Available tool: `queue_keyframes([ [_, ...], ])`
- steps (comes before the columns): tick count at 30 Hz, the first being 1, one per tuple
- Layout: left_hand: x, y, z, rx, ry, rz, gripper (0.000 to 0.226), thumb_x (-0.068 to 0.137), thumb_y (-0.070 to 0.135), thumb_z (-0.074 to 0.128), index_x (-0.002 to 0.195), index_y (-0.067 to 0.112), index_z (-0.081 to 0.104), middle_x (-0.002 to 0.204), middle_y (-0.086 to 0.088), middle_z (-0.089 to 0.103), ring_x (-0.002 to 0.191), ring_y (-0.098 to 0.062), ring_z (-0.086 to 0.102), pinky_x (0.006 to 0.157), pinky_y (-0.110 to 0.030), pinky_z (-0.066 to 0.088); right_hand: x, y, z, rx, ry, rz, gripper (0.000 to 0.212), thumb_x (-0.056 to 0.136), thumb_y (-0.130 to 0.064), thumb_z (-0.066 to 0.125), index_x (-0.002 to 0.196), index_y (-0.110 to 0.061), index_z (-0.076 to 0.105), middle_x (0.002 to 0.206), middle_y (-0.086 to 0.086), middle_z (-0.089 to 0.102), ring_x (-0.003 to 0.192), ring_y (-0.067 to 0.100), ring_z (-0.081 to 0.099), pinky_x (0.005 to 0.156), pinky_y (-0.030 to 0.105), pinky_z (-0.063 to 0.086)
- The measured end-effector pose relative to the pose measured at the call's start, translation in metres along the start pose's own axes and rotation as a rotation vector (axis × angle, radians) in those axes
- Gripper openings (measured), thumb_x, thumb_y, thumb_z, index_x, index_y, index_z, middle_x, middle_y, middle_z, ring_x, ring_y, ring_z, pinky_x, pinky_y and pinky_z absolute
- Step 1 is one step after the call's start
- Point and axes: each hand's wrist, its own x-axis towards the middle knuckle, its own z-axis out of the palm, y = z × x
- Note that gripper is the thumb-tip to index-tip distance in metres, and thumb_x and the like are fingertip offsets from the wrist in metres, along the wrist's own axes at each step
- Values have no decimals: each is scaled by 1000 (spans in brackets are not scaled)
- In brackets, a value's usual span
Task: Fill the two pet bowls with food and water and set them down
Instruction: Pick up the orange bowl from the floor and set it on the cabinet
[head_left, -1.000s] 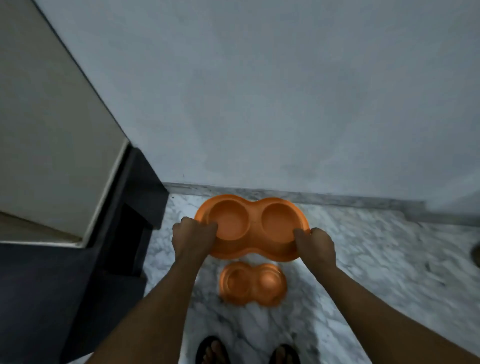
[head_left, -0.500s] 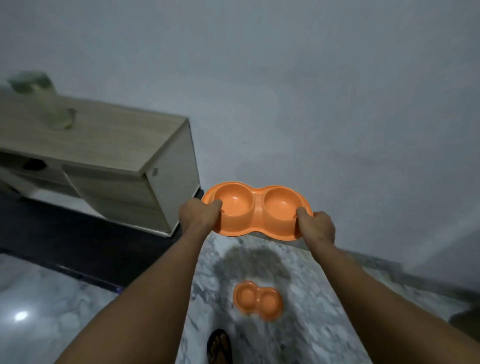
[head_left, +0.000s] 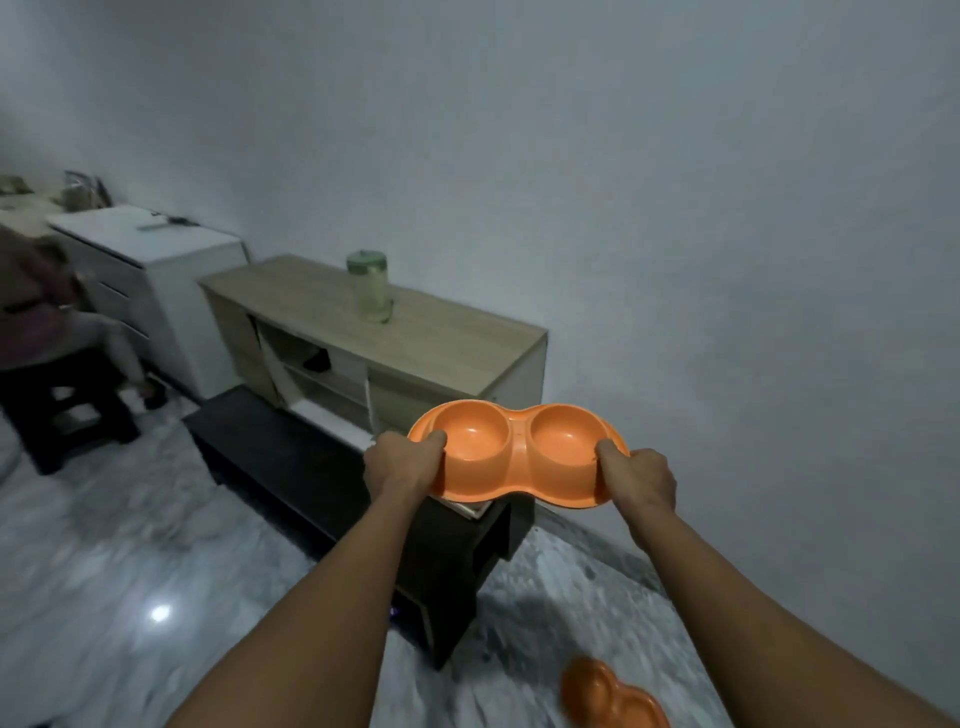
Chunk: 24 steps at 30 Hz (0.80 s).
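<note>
Grey-veined marble floor (head_left: 130, 545) and a plain pale wall (head_left: 623, 182) fill the room. Held in the air between the two grips, roughly level, is an orange plastic double pet bowl (head_left: 519, 460), its two round wells bare orange inside. The left grip (head_left: 402, 465) is curled round the bowl's left end with the thumb over the rim, and the right grip (head_left: 641, 475) clasps the right end the same way. Beyond the left grip stands a light wooden cabinet (head_left: 441, 343); its worktop carries an upright clear jar with a green lid (head_left: 370, 286). A low black bench (head_left: 291, 457) runs beneath the cabinet, passing under the left grip. On the floor below the right grip lies a second orange double bowl (head_left: 608, 693), blurred and cut by the frame edge.
</note>
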Motion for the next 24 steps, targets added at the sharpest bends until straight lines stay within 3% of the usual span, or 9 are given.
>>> queue_keyframes([
  [4, 57, -32, -66, -7, 70, -48, 49, 78, 46, 63, 99, 2, 68, 101, -15, 67, 82, -28, 62, 61, -31, 44, -23, -49, 83, -7, -89, -36, 40, 68, -51, 51, 71, -11, 48, 79, 11, 54, 70, 30, 52, 58, 31, 36],
  [7, 116, -56, -116, -2, 125, -65, 49, 75, 48, 62, 93, 3, 68, 96, -14, 68, 81, -30, 64, 61, -32, 47, -34, -88, 160, -3, -143, -46, 46, 77, -47, 57, 87, -3, 63, 89, 15, 65, 81, 34, 60, 65, 33, 42],
  [10, 172, -75, -166, 19, 169, -82, 53, 75, 50, 62, 96, 2, 67, 98, -15, 67, 82, -31, 65, 62, -34, 50, -45, -130, 231, 8, -190, -56, 55, 73, -50, 55, 96, -2, 69, 94, 16, 69, 86, 35, 64, 71, 35, 49],
  [15, 267, -86, -241, 55, 220, -77, 51, 78, 46, 64, 98, -1, 69, 93, -15, 69, 77, -29, 64, 52, -29, 42, -56, -195, 333, 43, -248, -54, 45, 82, -42, 60, 96, -1, 69, 95, 16, 69, 83, 32, 62, 66, 30, 43],
  [21, 370, -92, -282, 43, 221, -96, 48, 80, 43, 65, 98, -1, 69, 92, -16, 69, 74, -29, 64, 52, -27, 42, -38, -265, 428, 13, -237, -78, 39, 85, -40, 60, 90, -2, 67, 89, 13, 66, 74, 26, 58, 58, 29, 39],
  [24, 425, -90, -286, 36, 223, -114, 46, 82, 42, 65, 100, -1, 68, 92, -14, 68, 75, -27, 61, 56, -28, 42, -12, -295, 474, -32, -220, -100, 43, 84, -44, 60, 93, -3, 68, 92, 13, 68, 80, 29, 61, 61, 30, 40],
])
